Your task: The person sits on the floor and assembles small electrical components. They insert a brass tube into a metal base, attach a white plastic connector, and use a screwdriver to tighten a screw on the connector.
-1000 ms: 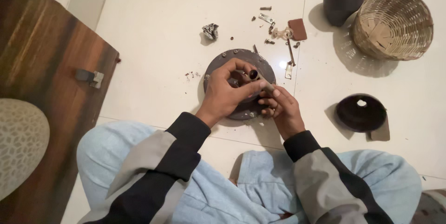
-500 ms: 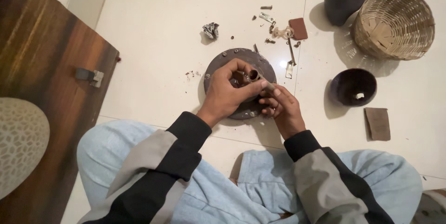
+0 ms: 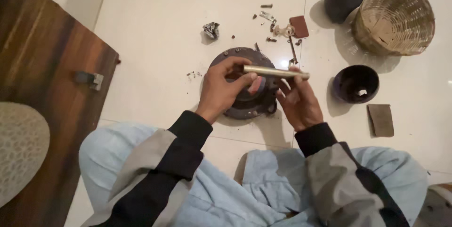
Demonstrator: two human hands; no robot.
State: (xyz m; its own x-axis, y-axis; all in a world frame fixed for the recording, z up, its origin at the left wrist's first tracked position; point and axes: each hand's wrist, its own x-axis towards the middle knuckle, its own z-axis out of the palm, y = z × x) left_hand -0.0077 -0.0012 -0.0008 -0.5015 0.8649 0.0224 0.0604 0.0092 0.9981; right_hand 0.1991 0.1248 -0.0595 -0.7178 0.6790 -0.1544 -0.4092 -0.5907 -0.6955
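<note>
Brass-coloured rod (image 3: 275, 71) lies level above the disc (image 3: 245, 85), left hand (image 3: 223, 90) pinching one end, right hand (image 3: 296, 100) clamped on the other; bowl (image 3: 355, 83) sits beside the disc.

A single view is given from a head-worn camera, aimed steeply down at the white tiled floor (image 3: 155, 34), close above the lap.

Dim, soft overall (floor sheen, faint shadows)

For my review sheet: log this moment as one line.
left hand: grips metal rod | right hand: supports rod's other end | below: round metal disc on floor | nearby: dark bowl
</note>
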